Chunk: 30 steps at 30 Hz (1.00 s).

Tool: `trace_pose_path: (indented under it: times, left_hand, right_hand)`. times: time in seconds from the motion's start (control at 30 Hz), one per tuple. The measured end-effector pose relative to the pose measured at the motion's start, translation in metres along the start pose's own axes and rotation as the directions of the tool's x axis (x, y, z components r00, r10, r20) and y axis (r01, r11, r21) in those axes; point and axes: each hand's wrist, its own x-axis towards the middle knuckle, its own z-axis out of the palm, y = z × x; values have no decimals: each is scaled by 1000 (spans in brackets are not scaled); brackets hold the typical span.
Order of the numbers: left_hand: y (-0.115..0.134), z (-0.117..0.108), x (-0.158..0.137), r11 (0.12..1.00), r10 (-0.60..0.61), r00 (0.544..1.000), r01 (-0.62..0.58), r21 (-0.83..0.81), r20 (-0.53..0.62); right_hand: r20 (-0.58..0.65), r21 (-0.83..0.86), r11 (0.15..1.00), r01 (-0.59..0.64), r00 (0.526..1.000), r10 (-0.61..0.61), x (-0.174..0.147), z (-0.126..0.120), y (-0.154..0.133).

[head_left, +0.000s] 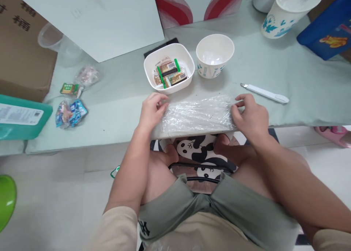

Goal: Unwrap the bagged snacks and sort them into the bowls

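A crinkled sheet of clear plastic film (199,113) lies spread along the table's near edge, between my two hands. My left hand (153,110), fingers curled, pinches its left end. At the film's right end is my right hand (251,113), its thumb and fingers bent in a pinch on the edge. Just beyond the film stands a white plastic tub (148,73) with small packaged snacks (171,73) in it. To the right of the tub is a paper cup (211,70) with clear plastic inside. A white utility knife (265,93) rests to the right, its blade tip showing.
Small wrapped snacks (71,113) lie on the left near a teal package (24,117) and a clear plastic cup (51,37). A white panel (109,20) and a red-and-white box (200,6) stand behind. Farther right are a tall paper cup (287,17) and a blue package (329,31).
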Motion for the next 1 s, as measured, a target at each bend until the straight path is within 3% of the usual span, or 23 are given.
trace_pose_path:
  times: [0.07, 0.13, 0.2, 0.23, 0.3, 0.37, 0.43, 0.5, 0.6, 0.67, 0.8, 0.9, 1.0]
  left_hand:
    - [-1, -5, 1, 998, 20, 1000, -21, 59, 10]
    - [9, -11, -8, 995, 31, 996, -23, 93, -88]
    - [30, -13, -26, 990, 85, 967, -56, 126, -241]
    - [43, -12, -36, 982, 153, 959, -121, 145, -237]
    - [66, -2, -55, 933, 339, 940, -330, 141, -39]
    - [79, 11, -66, 881, 415, 881, -452, 142, 228]
    - [77, 23, -67, 867, 349, 837, -459, 194, 421]
    - [65, 27, -62, 869, 228, 820, -415, 270, 525]
    - [42, 19, -55, 869, 94, 793, -361, 339, 602]
    - [33, 10, -55, 870, 84, 778, -362, 335, 622]
    - [36, -3, -61, 872, 193, 799, -406, 273, 569]
    - [47, -6, -63, 867, 256, 849, -413, 280, 461]
    - [57, -2, -64, 870, 246, 901, -368, 328, 358]
  right_hand:
    - [52, -26, 1000, -5, 999, 7, 1, 0, 0]
    - [66, -48, 999, 5, 998, -1, 2, -4, 0]
    - [-40, -70, 997, 41, 998, -44, 2, -12, -2]
    - [-132, -81, 994, 71, 988, -81, 0, -15, -5]
    - [-255, -85, 975, 205, 941, -220, -5, -20, -12]
    - [-180, -41, 897, 440, 880, -440, -14, -16, -21]
    - [47, 38, 785, 618, 784, -619, -23, -6, -28]
    - [247, 50, 746, 665, 715, -654, -30, 7, -30]
    - [377, 0, 738, 675, 684, -625, -31, 19, -25]
    - [393, -17, 726, 687, 673, -627, -28, 20, -20]
    - [369, -36, 732, 680, 690, -623, -23, 14, -14]
    - [291, -47, 746, 664, 723, -626, -24, 9, -15]
    - [206, -54, 747, 662, 740, -641, -30, 11, -22]
